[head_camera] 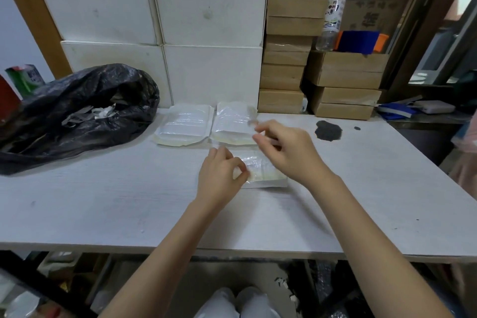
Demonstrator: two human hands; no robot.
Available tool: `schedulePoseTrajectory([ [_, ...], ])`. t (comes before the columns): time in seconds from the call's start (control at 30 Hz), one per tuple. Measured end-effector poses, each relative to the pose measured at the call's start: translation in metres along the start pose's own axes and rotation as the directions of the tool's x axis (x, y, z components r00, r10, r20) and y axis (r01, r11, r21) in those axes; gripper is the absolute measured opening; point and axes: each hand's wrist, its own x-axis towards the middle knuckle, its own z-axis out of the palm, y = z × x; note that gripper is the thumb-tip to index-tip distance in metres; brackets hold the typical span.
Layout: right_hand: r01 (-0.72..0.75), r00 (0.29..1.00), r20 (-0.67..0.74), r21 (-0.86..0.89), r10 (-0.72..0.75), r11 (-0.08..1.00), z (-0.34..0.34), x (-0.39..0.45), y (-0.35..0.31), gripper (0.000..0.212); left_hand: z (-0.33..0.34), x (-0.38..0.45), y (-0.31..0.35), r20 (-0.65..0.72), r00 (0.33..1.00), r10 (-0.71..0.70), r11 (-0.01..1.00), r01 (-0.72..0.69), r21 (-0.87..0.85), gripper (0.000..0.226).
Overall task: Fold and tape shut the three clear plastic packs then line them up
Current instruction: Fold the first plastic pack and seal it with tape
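Note:
Three clear plastic packs lie on the white table (103,201). Two sit side by side at the back: the left pack (183,124) and the middle pack (232,121). The third pack (263,170) lies nearer, under my hands. My left hand (219,178) pinches the left edge of this near pack between thumb and fingers. My right hand (286,150) is raised above it and pinches a thin, blurred strip (251,117), apparently tape or a peeled liner, which reaches over the middle pack.
A black rubbish bag (77,113) with paper scraps lies at the table's left. White boxes (206,20) and stacked cardboard boxes (286,59) line the back. A dark stain (328,130) marks the table at right. A plastic bottle (333,8) stands on boxes.

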Motion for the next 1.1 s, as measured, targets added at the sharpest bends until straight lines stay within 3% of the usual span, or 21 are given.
schedulePoseTrajectory([
  [0.1, 0.007, 0.981, 0.193, -0.072, 0.007, 0.997, 0.009, 0.004, 0.004, 0.023, 0.000, -0.001, 0.000, 0.023, 1.000, 0.009, 1.000, -0.010, 0.030, 0.015],
  [0.23, -0.178, 0.968, 0.206, 0.159, 0.144, 0.971, 0.012, 0.001, 0.006, 0.013, -0.007, -0.003, 0.001, 0.196, 0.979, -0.056, 0.987, 0.084, -0.135, 0.037],
  [0.3, -0.191, 0.957, 0.247, 0.143, 0.152, 0.971, 0.014, -0.004, 0.006, 0.012, -0.014, -0.004, 0.004, 0.240, 0.964, -0.119, 0.955, 0.176, -0.237, 0.047],
  [0.4, -0.121, 0.959, 0.264, 0.058, 0.101, 0.991, 0.018, -0.008, 0.008, 0.014, -0.019, -0.006, 0.005, 0.274, 0.941, -0.197, 0.845, 0.305, -0.439, 0.056],
  [0.6, 0.128, 0.968, 0.230, -0.126, -0.096, 0.984, 0.022, -0.004, 0.011, 0.025, -0.015, 0.002, -0.001, 0.401, 0.865, -0.303, 0.624, 0.498, -0.602, 0.078],
  [0.7, 0.218, 0.955, 0.243, -0.189, -0.170, 0.957, 0.029, -0.003, 0.011, 0.033, -0.012, 0.009, 0.000, 0.438, 0.837, -0.329, 0.570, 0.545, -0.615, 0.056],
  [0.77, 0.229, 0.969, 0.142, -0.190, -0.204, 0.955, 0.036, -0.004, 0.015, 0.029, -0.014, 0.012, 0.001, 0.467, 0.819, -0.335, 0.530, 0.573, -0.625, 0.040],
  [0.83, 0.112, 0.993, -0.008, -0.110, -0.114, 0.988, 0.043, -0.006, 0.017, 0.023, -0.014, 0.014, -0.002, 0.478, 0.811, -0.337, 0.518, 0.584, -0.625, 0.042],
  [0.9, -0.159, 0.982, -0.086, 0.097, 0.168, 0.982, 0.045, -0.007, 0.017, 0.040, -0.014, 0.016, -0.004, 0.484, 0.798, -0.358, 0.508, 0.602, -0.616, 0.045],
  [0.97, -0.414, 0.909, 0.047, 0.232, 0.415, 0.880, 0.044, -0.006, 0.018, 0.047, -0.011, 0.017, -0.005, 0.489, 0.796, -0.357, 0.503, 0.605, -0.617, 0.042],
  [1.03, -0.478, 0.873, 0.219, 0.210, 0.436, 0.853, 0.044, -0.006, 0.021, 0.029, -0.011, 0.018, -0.004, 0.497, 0.792, -0.356, 0.489, 0.610, -0.623, 0.040],
  [1.1, -0.437, 0.890, 0.228, 0.186, 0.394, 0.880, 0.045, -0.009, 0.020, 0.026, -0.011, 0.021, -0.004, 0.498, 0.783, -0.372, 0.481, 0.622, -0.618, 0.048],
])
